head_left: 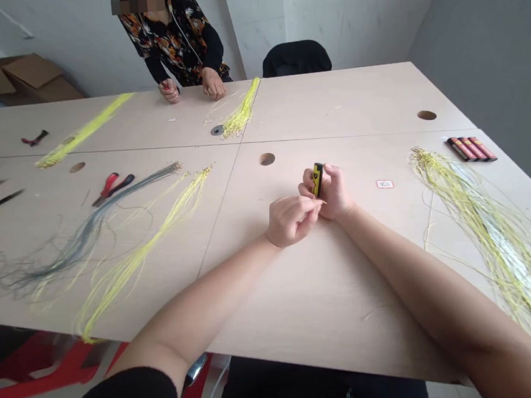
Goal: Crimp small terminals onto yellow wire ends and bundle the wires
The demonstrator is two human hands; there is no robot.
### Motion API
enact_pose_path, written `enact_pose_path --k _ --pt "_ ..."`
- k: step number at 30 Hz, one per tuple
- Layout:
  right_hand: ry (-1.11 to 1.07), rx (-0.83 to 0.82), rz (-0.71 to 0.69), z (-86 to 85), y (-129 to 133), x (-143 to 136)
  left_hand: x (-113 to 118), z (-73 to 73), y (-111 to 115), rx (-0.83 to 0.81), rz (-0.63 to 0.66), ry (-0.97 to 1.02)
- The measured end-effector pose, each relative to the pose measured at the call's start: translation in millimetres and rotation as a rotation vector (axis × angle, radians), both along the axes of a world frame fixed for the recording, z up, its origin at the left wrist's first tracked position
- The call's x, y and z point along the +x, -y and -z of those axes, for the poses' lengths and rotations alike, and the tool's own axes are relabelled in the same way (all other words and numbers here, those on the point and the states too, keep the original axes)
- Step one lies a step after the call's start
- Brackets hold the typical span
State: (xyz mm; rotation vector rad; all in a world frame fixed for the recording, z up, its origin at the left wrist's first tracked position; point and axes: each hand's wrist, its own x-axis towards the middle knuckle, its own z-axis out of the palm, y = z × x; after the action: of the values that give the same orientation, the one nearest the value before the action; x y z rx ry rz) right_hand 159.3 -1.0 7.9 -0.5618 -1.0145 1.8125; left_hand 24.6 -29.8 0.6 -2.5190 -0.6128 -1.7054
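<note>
One lighter (318, 180), two hands (307, 206), four red-black cylinders (471, 149)

No text can be read. Marks on the red-edged label (385, 184) and yellow-and-black lighter (317, 180) are too small.

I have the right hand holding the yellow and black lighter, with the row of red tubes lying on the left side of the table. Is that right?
Not quite: the head view shows the red tubes on the right side of the table. The right hand does hold the lighter.
</note>
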Motion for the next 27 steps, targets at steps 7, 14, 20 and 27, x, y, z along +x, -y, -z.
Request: enact_pose_path --k 7,14,20,27 --pt "0.054 -0.073 -0.105 5.7 5 -15 -3 7.6 -13 -0.501 -0.178 0.385" --pt "0.123 -0.029 -0.053 8.2 8 -18 -1 8.8 -11 -0.61 -0.11 0.354" --pt "0.147 -0.058 -0.007 4.3 9 -12 -1 4.5 -13 -0.501 -0.196 0.329" --pt "0.186 -0.152 -0.026 3.3 10 -18 -2 6.6 -12 -0.523 -0.191 0.295"
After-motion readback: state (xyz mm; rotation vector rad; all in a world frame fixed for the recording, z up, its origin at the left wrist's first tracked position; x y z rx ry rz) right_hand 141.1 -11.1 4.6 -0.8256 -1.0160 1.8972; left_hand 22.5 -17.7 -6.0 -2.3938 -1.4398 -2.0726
